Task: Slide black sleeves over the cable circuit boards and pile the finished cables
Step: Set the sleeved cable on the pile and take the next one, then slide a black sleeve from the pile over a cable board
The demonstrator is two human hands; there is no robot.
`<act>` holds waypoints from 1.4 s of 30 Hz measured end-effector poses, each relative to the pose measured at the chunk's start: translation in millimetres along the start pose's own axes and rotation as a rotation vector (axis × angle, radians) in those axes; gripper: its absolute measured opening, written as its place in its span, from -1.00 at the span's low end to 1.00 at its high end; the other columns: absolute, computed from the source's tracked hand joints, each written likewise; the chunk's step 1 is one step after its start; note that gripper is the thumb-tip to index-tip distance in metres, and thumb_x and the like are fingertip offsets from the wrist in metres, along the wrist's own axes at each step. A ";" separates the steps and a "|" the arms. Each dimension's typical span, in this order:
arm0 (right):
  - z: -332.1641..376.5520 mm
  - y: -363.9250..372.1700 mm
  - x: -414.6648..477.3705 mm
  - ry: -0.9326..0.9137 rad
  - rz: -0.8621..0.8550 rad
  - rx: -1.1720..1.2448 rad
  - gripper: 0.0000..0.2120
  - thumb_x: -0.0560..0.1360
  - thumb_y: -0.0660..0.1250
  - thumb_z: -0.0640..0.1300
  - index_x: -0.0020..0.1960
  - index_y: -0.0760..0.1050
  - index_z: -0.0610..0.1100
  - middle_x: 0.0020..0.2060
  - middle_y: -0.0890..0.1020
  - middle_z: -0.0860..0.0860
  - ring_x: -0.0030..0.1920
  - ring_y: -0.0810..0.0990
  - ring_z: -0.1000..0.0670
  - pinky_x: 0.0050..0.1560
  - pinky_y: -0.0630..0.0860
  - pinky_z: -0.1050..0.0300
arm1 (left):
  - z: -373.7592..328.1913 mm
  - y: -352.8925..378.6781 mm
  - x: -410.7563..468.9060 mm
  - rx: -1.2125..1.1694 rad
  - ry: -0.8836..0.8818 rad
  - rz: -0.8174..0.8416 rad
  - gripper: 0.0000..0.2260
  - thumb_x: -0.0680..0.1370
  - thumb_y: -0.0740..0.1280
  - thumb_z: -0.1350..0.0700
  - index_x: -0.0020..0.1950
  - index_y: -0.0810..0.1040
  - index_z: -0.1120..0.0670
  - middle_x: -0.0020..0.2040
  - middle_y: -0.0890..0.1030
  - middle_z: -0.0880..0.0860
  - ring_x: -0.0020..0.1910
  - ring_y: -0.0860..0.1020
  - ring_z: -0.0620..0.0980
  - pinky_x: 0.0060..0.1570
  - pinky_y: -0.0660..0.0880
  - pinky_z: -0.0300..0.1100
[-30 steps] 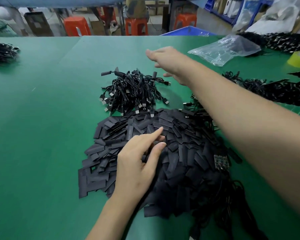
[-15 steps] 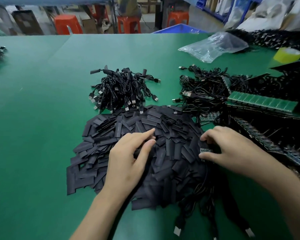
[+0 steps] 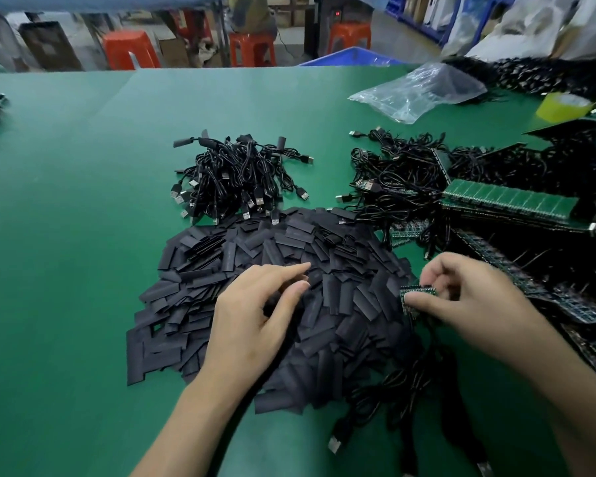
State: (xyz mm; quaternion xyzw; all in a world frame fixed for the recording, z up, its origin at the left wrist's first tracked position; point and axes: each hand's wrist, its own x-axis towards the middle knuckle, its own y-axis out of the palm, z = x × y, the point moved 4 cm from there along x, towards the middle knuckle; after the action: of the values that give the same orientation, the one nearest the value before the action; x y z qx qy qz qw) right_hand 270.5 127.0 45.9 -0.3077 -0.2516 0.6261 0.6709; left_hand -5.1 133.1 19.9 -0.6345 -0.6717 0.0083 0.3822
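Thumb and fingers of the right hand (image 3: 461,297) pinch a small green circuit board (image 3: 418,293) by its edges, held just above the right side of the heap of black sleeves (image 3: 324,256). A dark cable seems to trail from the board toward the near edge of the surface, though where the two join is hidden.

The left hand (image 3: 255,315) lies on the heap with forefinger and thumb stretched nearly straight across the sleeves. I see no sleeve caught between them.

The heap fills the middle of the green table (image 3: 66,270). Beyond it, toward the far edge, sits a bundle of cables with sleeves already on (image 3: 234,180). Toward the right edge lie a tangle of bare-board cables (image 3: 399,180) and green board panels (image 3: 510,201), and a clear plastic bag (image 3: 424,91) is near the far right corner.

The step in hand looks like picking one sleeve. Next, the left hand must separate a single flat sleeve, squeeze it open and bring its mouth square to the board's end, so that the corners do not snag.
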 end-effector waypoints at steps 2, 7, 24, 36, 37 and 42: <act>19.3 -6.1 -2.7 -0.051 0.087 0.230 -0.76 0.32 0.61 0.07 -0.15 0.59 0.05 -0.40 0.55 0.10 -0.41 0.42 0.16 -0.36 0.39 0.30 | -2.8 -0.1 0.6 -0.037 0.022 0.025 -0.79 0.61 0.41 0.02 0.21 0.71 -0.01 0.07 0.69 -0.19 0.09 0.64 -0.09 0.10 0.53 -0.21; 70.1 18.6 -1.5 -0.122 0.311 0.642 -0.76 0.16 0.61 0.04 -0.22 0.69 -0.01 -0.36 0.67 -0.05 -0.42 0.54 0.11 -0.45 0.44 0.36 | -10.6 3.9 1.1 -0.359 -0.045 0.142 -0.86 0.52 0.46 0.00 0.02 0.76 -0.04 -0.05 0.74 -0.05 -0.02 0.69 -0.02 -0.01 0.57 -0.14; 70.2 87.3 7.6 -0.012 0.466 0.997 -0.92 0.30 0.54 -0.10 -0.29 0.67 -0.08 -0.36 0.69 -0.05 -0.39 0.64 0.10 -0.34 0.54 0.32 | 4.4 5.0 3.5 -0.792 -0.478 0.253 -0.96 0.48 0.52 0.23 -0.13 0.75 0.10 -0.29 0.70 0.08 -0.35 0.63 -0.10 -0.24 0.57 -0.31; 36.5 55.8 22.9 0.004 0.310 0.659 -0.72 0.22 0.63 0.11 -0.26 0.65 -0.04 -0.38 0.61 0.03 -0.36 0.52 0.07 -0.29 0.49 0.28 | 2.2 -1.1 3.8 -0.904 -0.518 0.171 -0.93 0.39 0.60 0.20 -0.22 0.74 0.08 -0.34 0.67 0.08 -0.37 0.63 -0.10 -0.24 0.58 -0.31; 33.8 48.6 25.6 -0.045 0.213 0.495 -0.71 0.22 0.60 0.15 -0.21 0.67 -0.02 -0.36 0.61 0.07 -0.33 0.52 0.07 -0.25 0.49 0.28 | 1.8 -2.1 4.4 -0.869 -0.508 0.153 -0.94 0.37 0.58 0.19 -0.22 0.74 0.07 -0.33 0.68 0.07 -0.36 0.64 -0.09 -0.23 0.58 -0.31; 61.0 47.7 12.8 -0.435 -0.049 0.119 -0.69 0.39 0.51 0.26 0.03 0.67 0.11 0.01 0.60 0.22 0.12 0.57 0.21 0.08 0.37 0.48 | -0.6 -7.2 6.2 -0.695 -0.360 0.078 -0.93 0.39 0.57 0.14 -0.23 0.73 -0.01 -0.27 0.67 -0.04 -0.28 0.58 -0.12 -0.20 0.50 -0.31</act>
State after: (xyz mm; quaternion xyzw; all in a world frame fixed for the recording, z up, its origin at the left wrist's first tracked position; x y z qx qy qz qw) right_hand 194.9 147.0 52.3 -0.1191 -0.3604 0.6750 0.6328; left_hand -10.3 136.8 27.0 -0.7395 -0.6663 -0.0941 0.0199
